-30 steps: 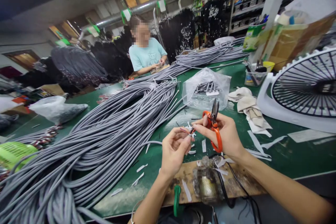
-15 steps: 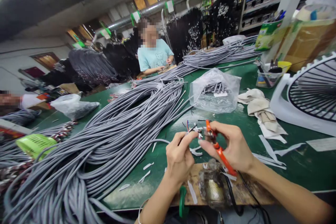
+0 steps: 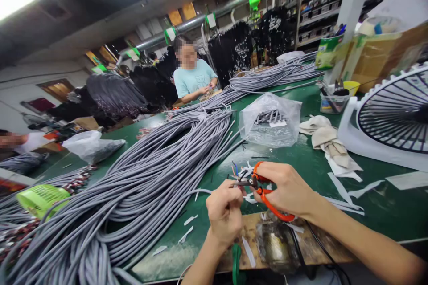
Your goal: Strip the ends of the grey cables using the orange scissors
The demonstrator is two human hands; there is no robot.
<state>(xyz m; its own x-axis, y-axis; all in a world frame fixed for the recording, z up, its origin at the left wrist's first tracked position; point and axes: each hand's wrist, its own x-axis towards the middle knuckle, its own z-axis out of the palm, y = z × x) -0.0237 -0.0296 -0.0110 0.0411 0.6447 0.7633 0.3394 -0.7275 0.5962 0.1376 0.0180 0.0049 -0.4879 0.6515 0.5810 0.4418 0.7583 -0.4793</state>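
Observation:
My left hand (image 3: 224, 211) is closed around the end of a grey cable (image 3: 200, 191), with thin coloured wires (image 3: 235, 169) fanning out above the fingers. My right hand (image 3: 284, 189) grips orange-handled scissors (image 3: 264, 187), whose blades point left at the wire ends just above my left hand. Both hands hover over the front of the green table (image 3: 384, 205), above a worn wooden board (image 3: 254, 236). White scraps of sheath (image 3: 341, 187) lie scattered around the hands.
A big heap of grey cables (image 3: 140, 182) fills the left half of the table. A clear bag of cable pieces (image 3: 270, 120), folded cloth gloves (image 3: 326, 138) and a white fan (image 3: 391, 120) lie to the right. A person in a light blue shirt (image 3: 194, 78) works at the far side.
The scissors have swung from upright to level, blades now pointing left at the wire ends. My left hand has dropped slightly and closed tighter on the cable.

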